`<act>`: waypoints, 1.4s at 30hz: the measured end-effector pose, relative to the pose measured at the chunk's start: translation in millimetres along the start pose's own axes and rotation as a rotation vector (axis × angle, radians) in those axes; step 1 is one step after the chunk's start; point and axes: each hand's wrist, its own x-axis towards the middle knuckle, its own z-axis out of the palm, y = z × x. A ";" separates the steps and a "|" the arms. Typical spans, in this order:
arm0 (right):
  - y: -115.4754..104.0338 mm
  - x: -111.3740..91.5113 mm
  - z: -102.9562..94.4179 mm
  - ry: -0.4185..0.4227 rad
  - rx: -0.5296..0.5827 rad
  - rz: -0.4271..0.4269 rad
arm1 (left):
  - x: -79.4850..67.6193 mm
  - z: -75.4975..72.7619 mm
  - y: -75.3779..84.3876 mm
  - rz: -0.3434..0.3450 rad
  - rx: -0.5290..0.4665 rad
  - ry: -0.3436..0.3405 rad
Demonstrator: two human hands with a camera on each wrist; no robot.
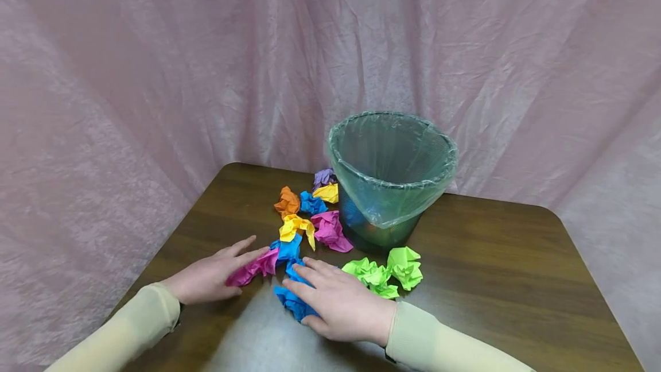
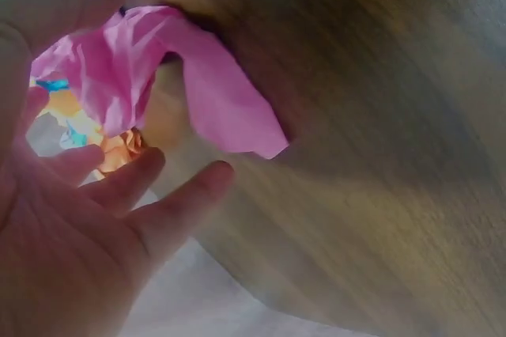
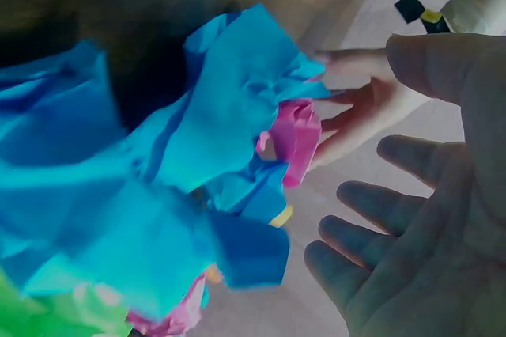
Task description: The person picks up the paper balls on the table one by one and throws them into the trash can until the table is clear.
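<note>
My left hand [image 1: 210, 275], fingers spread, is beside a magenta crumpled paper [image 1: 253, 268]. In the left wrist view its palm faces that paper [image 2: 118, 68], with nothing gripped. Over the blue crumpled papers [image 1: 293, 302] is my right hand [image 1: 347, 305], its fingers extended and partly covering them. The right wrist view shows blue paper [image 3: 229, 92] in front of the open palm [image 3: 419, 250], apart from the fingertips. Another blue crumpled paper [image 1: 290, 247] lies between the hands, against the magenta one.
A mesh wastebasket [image 1: 356, 217] lined with a green translucent bag [image 1: 382, 205] stands toward the back. Left of it lie orange [image 1: 287, 202], yellow [image 1: 296, 227], purple [image 1: 323, 178] and magenta [image 1: 330, 231] paper balls. Green papers [image 1: 405, 268] sit in front. A pink curtain [image 1: 310, 62] hangs behind the table [image 1: 496, 257].
</note>
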 end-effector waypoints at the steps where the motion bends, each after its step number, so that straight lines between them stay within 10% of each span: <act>1: -1.7 2.2 0.8 -0.007 -0.008 -0.006 | 0.6 1.4 -0.1 0.011 0.011 0.005; 17: -7.1 14.8 3.6 -0.072 0.025 -0.006 | 1.8 7.7 -4.2 0.009 0.176 0.038; 26: -6.3 17.1 5.7 -0.055 0.022 -0.008 | 7.1 11.6 -14.9 0.118 0.154 0.103; 35: -8.0 18.0 6.5 -0.047 0.017 -0.011 | 8.7 7.8 -17.2 0.000 0.008 0.021; 42: -7.0 16.5 4.1 -0.028 0.038 -0.007 | 5.1 -2.9 -18.4 -0.002 0.082 0.123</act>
